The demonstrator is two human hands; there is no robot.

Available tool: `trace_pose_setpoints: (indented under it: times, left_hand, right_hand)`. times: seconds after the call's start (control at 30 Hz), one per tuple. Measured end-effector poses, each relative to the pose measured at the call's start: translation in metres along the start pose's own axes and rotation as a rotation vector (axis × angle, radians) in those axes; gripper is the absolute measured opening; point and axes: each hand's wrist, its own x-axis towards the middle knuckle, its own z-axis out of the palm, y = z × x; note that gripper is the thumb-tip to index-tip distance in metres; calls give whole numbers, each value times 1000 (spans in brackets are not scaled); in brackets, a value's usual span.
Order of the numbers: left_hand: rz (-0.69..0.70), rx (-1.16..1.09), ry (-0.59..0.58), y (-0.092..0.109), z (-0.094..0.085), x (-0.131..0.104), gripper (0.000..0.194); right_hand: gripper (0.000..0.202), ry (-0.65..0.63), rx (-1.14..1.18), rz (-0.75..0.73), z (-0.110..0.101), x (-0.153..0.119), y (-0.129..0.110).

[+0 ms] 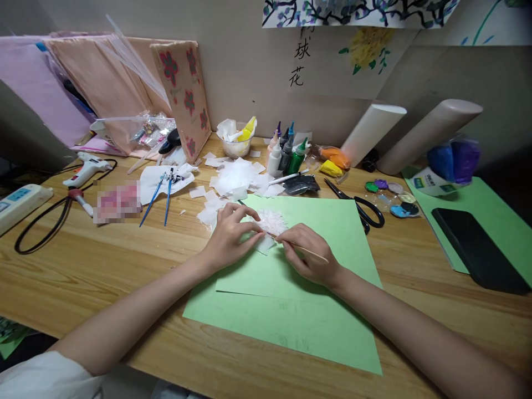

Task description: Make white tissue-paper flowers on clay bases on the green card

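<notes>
My right hand [310,255] is closed around a thin wooden stick [310,253], whose tip points left toward a small white paper square [265,245]. The fingers of my left hand [235,235] are bent, with thumb and fingertips pinching at this square near the stick's tip. Just beyond the fingertips sits a fluffy cluster of white paper pieces [273,220] on the light green sheet [291,332]. My fingers partly cover the cluster and the square.
Loose white paper squares [235,177] lie behind my left hand. Paint bottles [286,158], a bowl [236,145], black scissors [368,213] and two blue brushes [167,202] surround the sheets. A glue gun [85,169] lies left, a black phone [477,249] right.
</notes>
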Motion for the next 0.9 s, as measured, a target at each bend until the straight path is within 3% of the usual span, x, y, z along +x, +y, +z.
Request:
trace_pose_setpoints:
  times: [0.1, 0.33, 0.47, 0.53, 0.63, 0.73, 0.8, 0.9]
  left_hand:
    - [-18, 8, 29, -2, 0, 2, 15]
    - [-37, -4, 32, -1, 4, 2, 14]
    - [-72, -78, 21, 1, -1, 2, 13]
    - [-72, -194, -47, 2, -9, 3, 13]
    - [-29, -427, -267, 3, -21, 4, 13]
    - [-68, -580, -394, -1, -26, 6, 14]
    - [-108, -557, -365, -6, -25, 7, 15]
    - [-89, -338, -262, -16, -24, 8, 13]
  right_hand:
    - [24, 18, 10, -63, -1, -2, -1]
    - [21, -119, -39, -108, 2, 0, -2]
    - [24, -74, -19, -133, 0, -1, -3]
    - [27, 16, 19, -138, -2, -3, -4]
    - [27, 157, 73, -64, -5, -5, -4]
    - [25, 192, 89, -14, -6, -5, -3]
    - [24, 176, 81, -10, -6, -5, -2]
    - [24, 159, 77, -1, -5, -4, 0]
